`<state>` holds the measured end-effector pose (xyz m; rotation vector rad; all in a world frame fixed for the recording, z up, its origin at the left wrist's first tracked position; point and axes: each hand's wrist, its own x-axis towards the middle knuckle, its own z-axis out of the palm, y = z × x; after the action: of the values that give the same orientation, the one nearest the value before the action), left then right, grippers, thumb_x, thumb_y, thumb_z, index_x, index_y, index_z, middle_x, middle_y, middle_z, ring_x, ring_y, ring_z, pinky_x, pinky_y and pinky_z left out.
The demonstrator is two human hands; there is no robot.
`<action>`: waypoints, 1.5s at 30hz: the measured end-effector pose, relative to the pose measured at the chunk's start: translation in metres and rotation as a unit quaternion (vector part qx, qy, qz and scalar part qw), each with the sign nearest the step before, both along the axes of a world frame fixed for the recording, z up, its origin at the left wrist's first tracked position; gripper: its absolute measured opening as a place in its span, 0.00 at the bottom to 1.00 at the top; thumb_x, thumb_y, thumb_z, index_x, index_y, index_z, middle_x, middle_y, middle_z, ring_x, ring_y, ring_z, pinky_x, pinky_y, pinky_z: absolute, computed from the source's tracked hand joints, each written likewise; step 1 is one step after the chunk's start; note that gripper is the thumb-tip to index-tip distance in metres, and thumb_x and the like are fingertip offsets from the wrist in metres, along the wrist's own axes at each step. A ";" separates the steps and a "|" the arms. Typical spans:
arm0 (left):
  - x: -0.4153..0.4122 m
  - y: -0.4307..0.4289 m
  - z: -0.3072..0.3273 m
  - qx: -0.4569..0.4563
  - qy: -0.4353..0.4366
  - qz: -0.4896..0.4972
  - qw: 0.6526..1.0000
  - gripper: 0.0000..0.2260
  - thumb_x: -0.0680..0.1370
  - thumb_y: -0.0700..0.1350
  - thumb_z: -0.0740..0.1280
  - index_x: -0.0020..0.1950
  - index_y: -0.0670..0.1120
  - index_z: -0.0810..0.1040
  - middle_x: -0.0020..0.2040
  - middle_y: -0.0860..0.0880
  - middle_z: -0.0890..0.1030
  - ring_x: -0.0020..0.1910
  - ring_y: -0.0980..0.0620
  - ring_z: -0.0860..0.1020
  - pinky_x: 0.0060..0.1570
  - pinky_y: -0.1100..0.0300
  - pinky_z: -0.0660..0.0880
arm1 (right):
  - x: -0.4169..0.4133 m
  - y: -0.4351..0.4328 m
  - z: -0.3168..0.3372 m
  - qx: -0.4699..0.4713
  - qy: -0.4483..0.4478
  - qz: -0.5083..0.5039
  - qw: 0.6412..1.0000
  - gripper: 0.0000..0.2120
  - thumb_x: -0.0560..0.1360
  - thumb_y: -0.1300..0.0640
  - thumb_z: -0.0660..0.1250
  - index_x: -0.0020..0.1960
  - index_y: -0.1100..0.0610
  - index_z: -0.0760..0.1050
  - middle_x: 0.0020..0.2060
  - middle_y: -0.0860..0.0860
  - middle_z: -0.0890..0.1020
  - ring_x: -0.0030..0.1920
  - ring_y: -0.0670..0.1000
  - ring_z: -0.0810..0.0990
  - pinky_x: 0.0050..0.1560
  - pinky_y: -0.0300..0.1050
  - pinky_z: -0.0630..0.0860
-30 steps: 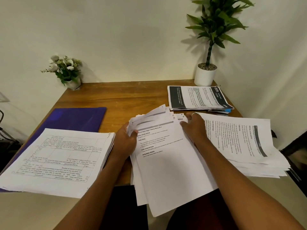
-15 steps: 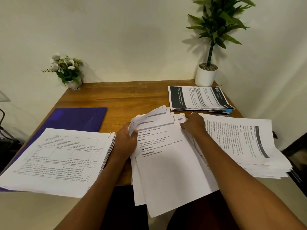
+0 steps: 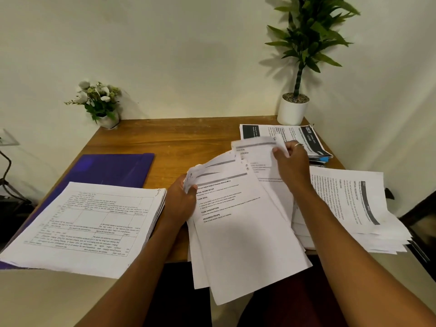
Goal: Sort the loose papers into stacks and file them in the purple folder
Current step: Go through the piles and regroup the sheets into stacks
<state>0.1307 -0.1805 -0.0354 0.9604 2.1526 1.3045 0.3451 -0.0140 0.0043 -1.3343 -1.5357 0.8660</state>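
My left hand grips the left edge of a fanned bundle of loose papers that hangs over the table's front edge. My right hand pinches the top of a few sheets lifted up and away from that bundle. The purple folder lies flat at the left, partly under a thick stack of table-printed pages. A messy stack of printed sheets lies at the right. A smaller stack with dark headers sits at the back right.
A white pot with a tall green plant stands at the back right corner. A small pot of white flowers sits at the back left. Bare wood of the table shows in the middle. Walls close off the back and right.
My right hand has lifted a few sheets up and to the right, away from the fanned bundle. My left hand keeps its hold on the bundle's left edge.
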 end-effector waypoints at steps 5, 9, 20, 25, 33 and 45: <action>0.001 -0.002 0.001 0.006 0.011 -0.009 1.000 0.23 0.83 0.45 0.65 0.76 0.41 0.67 0.74 0.41 0.73 0.72 0.40 0.72 0.66 0.51 0.70 | -0.001 -0.035 0.044 0.147 0.072 0.043 0.986 0.05 0.80 0.50 0.69 0.50 0.41 0.73 0.48 0.42 0.81 0.51 0.47 0.82 0.45 0.39 0.80; 0.002 -0.002 0.000 0.016 0.021 -0.016 1.000 0.21 0.83 0.44 0.66 0.74 0.39 0.70 0.70 0.40 0.76 0.68 0.41 0.74 0.55 0.60 0.68 | -0.002 -0.060 0.075 0.248 0.096 0.094 0.959 0.10 0.80 0.55 0.70 0.49 0.41 0.73 0.44 0.39 0.80 0.46 0.38 0.79 0.47 0.32 0.76; -0.012 0.003 -0.020 0.101 0.062 -0.048 0.992 0.01 0.82 0.39 0.67 0.52 0.44 0.78 0.44 0.54 0.79 0.42 0.62 0.79 0.43 0.71 0.74 | -0.006 -0.075 0.128 0.272 0.243 0.083 0.928 0.07 0.79 0.62 0.70 0.51 0.54 0.73 0.38 0.35 0.80 0.40 0.35 0.78 0.44 0.32 0.74; -0.016 0.001 -0.019 0.094 0.077 -0.071 0.990 0.07 0.81 0.36 0.67 0.45 0.45 0.76 0.40 0.57 0.79 0.38 0.59 0.79 0.40 0.71 0.74 | -0.016 -0.053 0.104 0.136 0.142 0.110 0.974 0.08 0.79 0.60 0.70 0.57 0.55 0.77 0.46 0.46 0.85 0.45 0.43 0.84 0.47 0.41 0.80; -0.017 0.004 -0.018 0.094 0.020 -0.065 0.993 0.03 0.82 0.36 0.65 0.54 0.41 0.78 0.44 0.52 0.81 0.41 0.58 0.82 0.40 0.68 0.77 | -0.037 -0.047 -0.024 -0.047 -0.073 0.103 0.991 0.19 0.81 0.53 0.67 0.71 0.54 0.72 0.65 0.52 0.79 0.65 0.55 0.78 0.61 0.45 0.73; -0.006 -0.004 0.000 0.061 -0.067 -0.037 0.995 0.12 0.81 0.56 0.65 0.61 0.51 0.75 0.51 0.62 0.80 0.47 0.58 0.81 0.36 0.71 0.76 | -0.045 -0.044 -0.051 -0.042 -0.216 0.101 0.970 0.26 0.78 0.52 0.73 0.73 0.55 0.71 0.69 0.54 0.78 0.67 0.57 0.78 0.65 0.50 0.75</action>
<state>0.1250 -0.1843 -0.0356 0.9623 1.9385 1.4353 0.2998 -0.0583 -0.0469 -1.5152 -2.0189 0.8051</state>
